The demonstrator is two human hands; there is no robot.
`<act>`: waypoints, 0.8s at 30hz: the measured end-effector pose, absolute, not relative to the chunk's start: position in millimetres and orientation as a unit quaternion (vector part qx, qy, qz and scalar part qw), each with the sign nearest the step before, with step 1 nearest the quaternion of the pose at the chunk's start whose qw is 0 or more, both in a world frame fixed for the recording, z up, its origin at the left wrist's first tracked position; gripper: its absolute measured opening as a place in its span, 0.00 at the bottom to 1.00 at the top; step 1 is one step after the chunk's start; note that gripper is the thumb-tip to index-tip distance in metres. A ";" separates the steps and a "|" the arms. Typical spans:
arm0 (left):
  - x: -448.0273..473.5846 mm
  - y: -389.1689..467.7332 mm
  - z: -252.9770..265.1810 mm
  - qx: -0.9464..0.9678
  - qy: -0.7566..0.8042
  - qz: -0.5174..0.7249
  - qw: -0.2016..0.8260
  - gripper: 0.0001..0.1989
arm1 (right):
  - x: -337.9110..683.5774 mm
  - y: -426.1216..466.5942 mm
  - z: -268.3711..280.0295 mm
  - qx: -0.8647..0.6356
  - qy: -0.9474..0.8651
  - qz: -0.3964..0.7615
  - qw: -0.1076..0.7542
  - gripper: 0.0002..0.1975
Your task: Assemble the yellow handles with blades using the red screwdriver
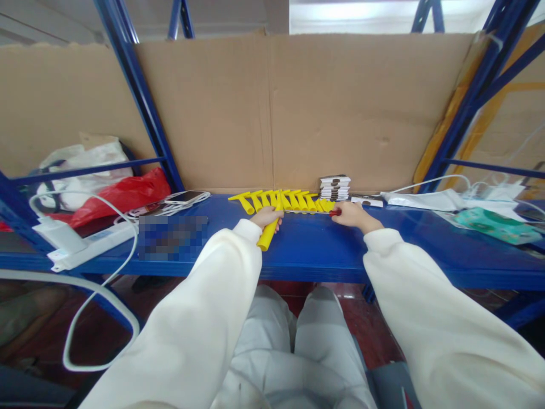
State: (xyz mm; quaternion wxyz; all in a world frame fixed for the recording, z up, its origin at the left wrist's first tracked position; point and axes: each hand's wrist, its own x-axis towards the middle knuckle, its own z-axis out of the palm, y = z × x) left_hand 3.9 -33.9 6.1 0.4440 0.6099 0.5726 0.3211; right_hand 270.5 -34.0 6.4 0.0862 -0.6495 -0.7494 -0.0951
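My left hand (268,217) is closed around a yellow T-shaped plastic piece (264,240), its thick end slanting down toward the table's front edge. Opposite it, my right hand (352,216) grips the red handle (334,213) of what looks like a screwdriver. Its thin shaft (309,212) runs level to the left, up to the head of the held yellow piece; whether the tip touches cannot be made out. Behind both hands stretches a row of similar yellow T-shaped pieces (244,203). Smaller yellow parts (326,205) lie in a heap near my right hand.
A stack of small patterned white packs (335,188) stands behind my right hand. On the blue table (315,247) are a phone (186,197) and a power strip (96,244) with cables at left, and a green packet (496,224) at right. Cardboard (332,113) walls the back.
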 end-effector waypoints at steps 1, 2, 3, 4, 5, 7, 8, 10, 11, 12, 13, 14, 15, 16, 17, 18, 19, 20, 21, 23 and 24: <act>3.8 -33.8 6.0 0.609 0.573 0.321 0.444 0.13 | 270.2 -34.5 6.9 -0.649 -0.750 -0.096 0.086 0.09; 3.7 -33.6 5.9 0.609 0.574 0.320 0.444 0.12 | 270.0 -34.9 7.4 -0.648 -0.750 -0.097 0.086 0.09; 3.6 -33.4 5.8 0.609 0.574 0.320 0.444 0.12 | 269.9 -35.3 7.6 -0.647 -0.750 -0.100 0.088 0.09; 3.4 -33.2 5.7 0.610 0.574 0.319 0.444 0.12 | 269.9 -35.6 7.7 -0.646 -0.751 -0.102 0.090 0.09; 3.3 -33.0 5.7 0.610 0.574 0.318 0.444 0.12 | 270.1 -35.6 7.5 -0.644 -0.753 -0.103 0.093 0.10; 3.0 -32.5 5.6 0.610 0.574 0.316 0.445 0.11 | 270.5 -35.1 6.7 -0.638 -0.757 -0.103 0.098 0.12; 2.8 -32.2 5.5 0.610 0.575 0.315 0.446 0.11 | 270.7 -34.7 6.2 -0.636 -0.758 -0.102 0.099 0.12; 2.5 -31.6 5.3 0.608 0.575 0.314 0.448 0.10 | 270.9 -33.8 5.5 -0.639 -0.756 -0.100 0.097 0.11; 2.4 -31.4 5.2 0.608 0.575 0.314 0.449 0.10 | 270.8 -33.5 5.4 -0.644 -0.753 -0.099 0.095 0.11; 2.3 -31.2 5.1 0.607 0.575 0.314 0.450 0.10 | 270.6 -33.4 5.5 -0.648 -0.750 -0.098 0.091 0.11; 2.2 -31.1 5.0 0.607 0.575 0.314 0.450 0.09 | 270.3 -33.5 5.8 -0.652 -0.748 -0.095 0.086 0.11; 2.2 -31.1 5.0 0.607 0.575 0.314 0.451 0.09 | 270.0 -33.8 6.2 -0.652 -0.748 -0.093 0.081 0.10; 2.2 -31.1 5.0 0.607 0.574 0.315 0.451 0.09 | 269.7 -34.1 6.6 -0.651 -0.750 -0.093 0.077 0.10; 2.2 -31.1 5.0 0.607 0.573 0.315 0.452 0.10 | 269.5 -34.5 6.9 -0.648 -0.752 -0.094 0.076 0.09; 2.2 -31.2 5.1 0.607 0.573 0.315 0.452 0.10 | 269.5 -34.8 7.1 -0.645 -0.754 -0.095 0.077 0.08; 2.2 -31.3 5.2 0.606 0.572 0.316 0.453 0.10 | 269.7 -34.9 7.0 -0.642 -0.756 -0.098 0.081 0.07; 2.3 -31.3 5.2 0.606 0.572 0.317 0.453 0.10 | 270.0 -34.7 6.7 -0.640 -0.757 -0.099 0.086 0.07; 2.3 -31.3 5.2 0.606 0.571 0.317 0.453 0.10 | 270.5 -34.4 6.1 -0.638 -0.758 -0.100 0.092 0.07; 2.3 -31.3 5.2 0.606 0.571 0.318 0.453 0.10 | 271.1 -33.8 5.4 -0.637 -0.759 -0.100 0.097 0.07; 2.3 -31.2 5.1 0.607 0.572 0.319 0.451 0.11 | 272.5 -32.2 3.9 -0.633 -0.761 -0.097 0.105 0.08; 2.4 -31.2 5.0 0.608 0.572 0.319 0.450 0.11 | 273.2 -31.3 3.2 -0.631 -0.762 -0.095 0.108 0.08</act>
